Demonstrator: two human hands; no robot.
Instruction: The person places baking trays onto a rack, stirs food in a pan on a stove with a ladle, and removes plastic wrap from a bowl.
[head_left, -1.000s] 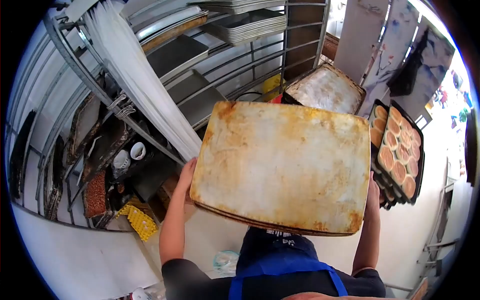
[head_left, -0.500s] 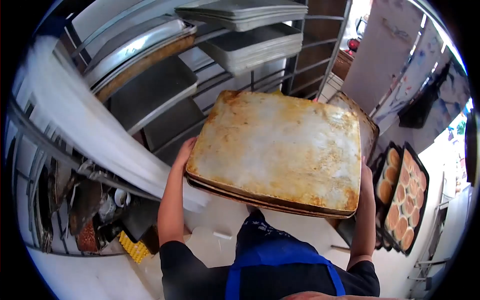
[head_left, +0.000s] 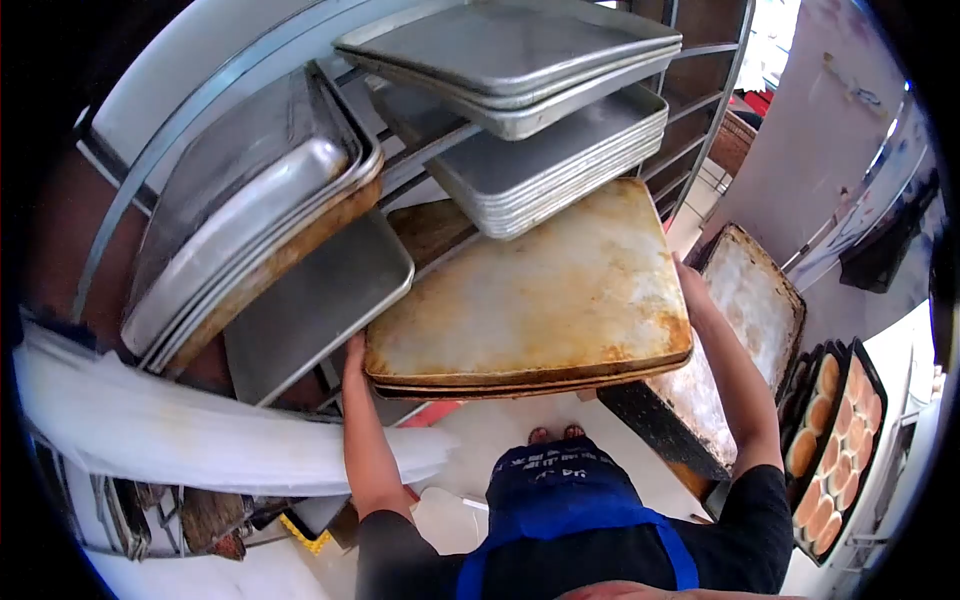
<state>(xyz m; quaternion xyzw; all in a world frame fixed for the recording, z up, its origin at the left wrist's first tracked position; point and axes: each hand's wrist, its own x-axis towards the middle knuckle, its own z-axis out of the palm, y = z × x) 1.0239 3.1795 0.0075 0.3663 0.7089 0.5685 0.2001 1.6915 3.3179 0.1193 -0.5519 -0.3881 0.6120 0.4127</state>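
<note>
A small stack of baking trays (head_left: 530,300), bottom side up with brown, scorched edges, is held level between my two hands. My left hand (head_left: 356,352) grips its left edge, mostly hidden by the trays. At the right edge, my right hand (head_left: 692,288) is closed on the stack, fingers out of sight underneath. The far end of the stack reaches into the metal rack (head_left: 700,150), below a pile of silver sheet pans (head_left: 560,165). Whether it rests on the rack rails cannot be seen.
More sheet pans (head_left: 510,50) sit higher on the rack. Tilted trays (head_left: 240,220) and a grey tray (head_left: 320,300) are at left, above white plastic sheeting (head_left: 200,430). A scorched tray stack (head_left: 745,310) stands right, near black trays of round buns (head_left: 840,460).
The held trays have moved forward, their far end now in the rack under the sheet pans. My view has shifted closer to the rack, and both arms reach further out.
</note>
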